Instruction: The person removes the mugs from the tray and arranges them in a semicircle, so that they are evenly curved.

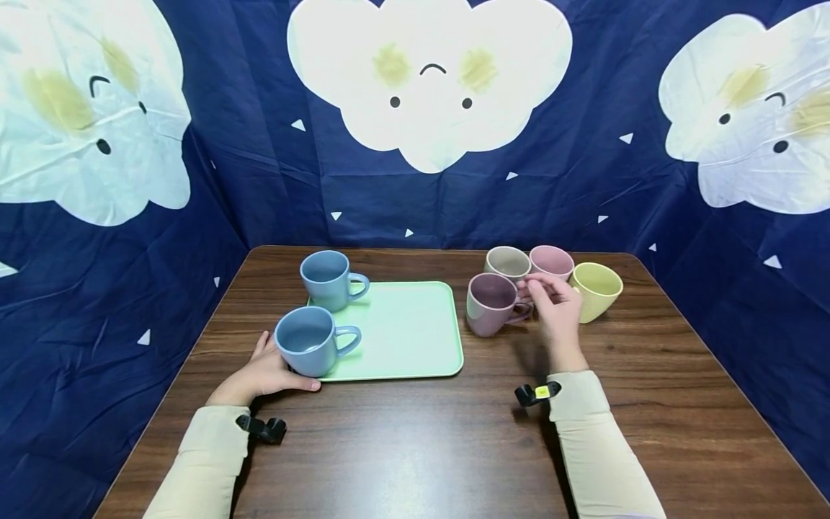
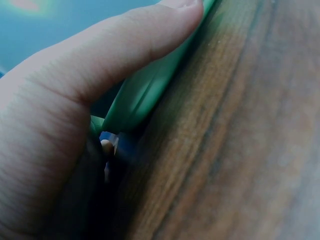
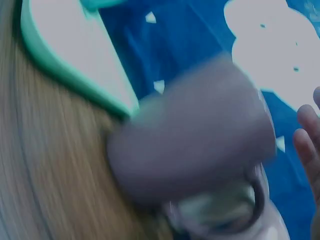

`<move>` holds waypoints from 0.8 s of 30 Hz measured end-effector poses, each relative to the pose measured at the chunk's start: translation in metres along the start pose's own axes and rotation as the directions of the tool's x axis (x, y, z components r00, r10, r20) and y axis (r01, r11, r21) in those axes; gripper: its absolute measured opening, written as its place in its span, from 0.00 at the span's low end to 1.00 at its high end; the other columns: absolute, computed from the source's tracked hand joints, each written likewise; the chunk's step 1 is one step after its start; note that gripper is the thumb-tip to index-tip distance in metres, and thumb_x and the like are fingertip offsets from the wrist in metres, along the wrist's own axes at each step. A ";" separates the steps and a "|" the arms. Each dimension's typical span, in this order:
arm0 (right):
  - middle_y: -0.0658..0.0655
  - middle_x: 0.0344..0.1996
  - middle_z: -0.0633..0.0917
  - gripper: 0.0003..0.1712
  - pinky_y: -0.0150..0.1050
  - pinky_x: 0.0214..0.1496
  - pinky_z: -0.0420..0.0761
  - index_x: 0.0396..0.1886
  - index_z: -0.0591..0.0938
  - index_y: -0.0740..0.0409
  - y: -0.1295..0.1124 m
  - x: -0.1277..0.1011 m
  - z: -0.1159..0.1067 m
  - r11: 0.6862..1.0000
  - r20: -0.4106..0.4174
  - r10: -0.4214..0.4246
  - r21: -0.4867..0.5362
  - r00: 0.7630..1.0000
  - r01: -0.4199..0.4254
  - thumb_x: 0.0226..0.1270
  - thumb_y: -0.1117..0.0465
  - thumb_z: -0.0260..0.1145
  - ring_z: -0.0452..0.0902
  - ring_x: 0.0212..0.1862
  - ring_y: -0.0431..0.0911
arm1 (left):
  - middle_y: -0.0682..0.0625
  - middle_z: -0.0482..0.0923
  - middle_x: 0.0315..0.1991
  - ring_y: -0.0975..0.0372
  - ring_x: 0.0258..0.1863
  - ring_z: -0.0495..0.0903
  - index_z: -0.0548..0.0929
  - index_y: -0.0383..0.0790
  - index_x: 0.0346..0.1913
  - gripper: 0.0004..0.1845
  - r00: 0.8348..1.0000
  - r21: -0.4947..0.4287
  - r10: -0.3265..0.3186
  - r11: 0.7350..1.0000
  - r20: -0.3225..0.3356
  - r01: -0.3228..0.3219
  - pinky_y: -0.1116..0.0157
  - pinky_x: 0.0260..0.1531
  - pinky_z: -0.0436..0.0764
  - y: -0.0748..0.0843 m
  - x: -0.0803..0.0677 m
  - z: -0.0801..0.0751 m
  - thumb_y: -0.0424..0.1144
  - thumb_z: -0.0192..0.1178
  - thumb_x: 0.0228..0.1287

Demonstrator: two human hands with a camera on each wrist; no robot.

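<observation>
A blue mug (image 1: pixel 310 342) stands on the front left corner of the light green tray (image 1: pixel 415 339). Round that corner lies my left hand (image 1: pixel 269 376), its thumb (image 2: pixel 135 42) stretched along the tray's front edge against the mug. The other fingers reach out past the mug's left side, partly hidden by it. Over the handle of a mauve mug (image 1: pixel 491 306) hovers my right hand (image 1: pixel 556 317), thumb and fingers extended towards its rim. In the right wrist view the fingers (image 3: pixel 306 145) appear apart from the blurred mauve mug (image 3: pixel 195 130).
A second blue mug (image 1: pixel 326 280) stands at the tray's back left corner, handle to the right. Behind the mauve mug are a grey-beige mug (image 1: pixel 508 262) and a pink mug (image 1: pixel 551 260). A yellow mug (image 1: pixel 598 292) is right of my right hand. Blue cloth hangs around the wooden table (image 1: pixel 415 447).
</observation>
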State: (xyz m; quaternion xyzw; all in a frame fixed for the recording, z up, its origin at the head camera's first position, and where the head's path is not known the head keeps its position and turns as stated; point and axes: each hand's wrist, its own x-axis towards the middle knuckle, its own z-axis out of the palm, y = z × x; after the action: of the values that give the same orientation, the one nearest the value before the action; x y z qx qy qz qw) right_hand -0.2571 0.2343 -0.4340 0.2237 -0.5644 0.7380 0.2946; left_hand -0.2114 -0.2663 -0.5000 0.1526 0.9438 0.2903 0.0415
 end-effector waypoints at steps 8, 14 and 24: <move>0.62 0.32 0.89 0.08 0.34 0.32 0.86 0.42 0.78 0.85 0.002 -0.006 0.061 0.999 0.117 0.016 -0.045 0.993 -0.011 0.68 0.78 0.61 0.87 0.31 0.43 | 0.28 0.60 0.73 0.33 0.75 0.43 0.59 0.28 0.76 0.66 1.000 -0.010 -0.003 1.000 0.005 0.003 0.33 0.69 0.32 0.000 0.000 0.000 0.60 0.81 0.37; 0.76 0.35 0.85 0.09 0.34 0.33 0.86 0.44 0.80 0.81 0.016 -0.018 0.102 0.995 0.195 0.085 -0.075 0.977 -0.071 0.67 0.77 0.63 0.86 0.34 0.42 | 0.29 0.61 0.73 0.33 0.75 0.44 0.59 0.28 0.75 0.66 1.000 -0.006 -0.001 1.000 0.001 0.001 0.33 0.69 0.32 -0.002 -0.001 0.001 0.60 0.81 0.37; 0.74 0.44 0.86 0.13 0.48 0.36 0.87 0.52 0.81 0.76 0.044 -0.042 0.155 0.951 0.337 0.304 -0.166 0.891 -0.262 0.69 0.75 0.63 0.85 0.39 0.42 | 0.28 0.60 0.73 0.33 0.75 0.44 0.59 0.28 0.76 0.66 1.000 -0.022 -0.001 1.000 0.005 0.001 0.32 0.69 0.31 0.002 -0.001 -0.001 0.59 0.81 0.37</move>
State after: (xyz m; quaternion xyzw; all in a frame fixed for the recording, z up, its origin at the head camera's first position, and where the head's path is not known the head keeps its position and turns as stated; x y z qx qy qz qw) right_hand -0.2575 0.0691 -0.4517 0.2524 -0.6769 0.6858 0.0883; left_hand -0.2098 -0.2657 -0.4977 0.1524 0.9405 0.3003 0.0455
